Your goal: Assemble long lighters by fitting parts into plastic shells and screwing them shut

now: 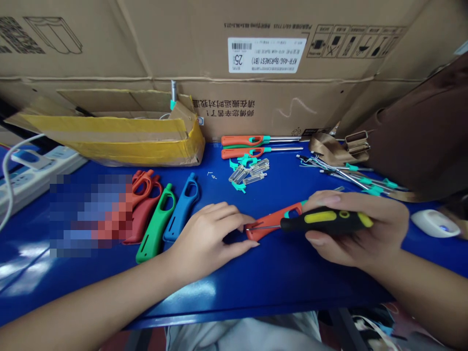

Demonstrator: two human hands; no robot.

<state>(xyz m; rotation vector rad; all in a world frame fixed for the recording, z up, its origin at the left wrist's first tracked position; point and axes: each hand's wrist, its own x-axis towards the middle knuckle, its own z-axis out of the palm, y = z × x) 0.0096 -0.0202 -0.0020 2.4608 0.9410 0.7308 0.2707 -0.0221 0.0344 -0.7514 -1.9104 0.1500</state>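
My right hand (361,229) is closed around a black and yellow screwdriver (325,220), whose metal tip points left onto an orange lighter body (274,222) lying on the blue table (256,273). My left hand (208,234) pinches the left end of that orange lighter body with thumb and fingers, holding it on the table. Empty lighter shells lie left of that hand: a blue shell (182,207), a green shell (157,223) and red shells (144,202).
Two assembled orange lighters (256,146) lie at the back, with clear plastic parts and teal triggers (248,170) in front. Metal tubes with teal ends (351,178) lie right. A taped cardboard box (117,134), power strip (32,168), brown bag (420,131) and white object (433,223) surround the table.
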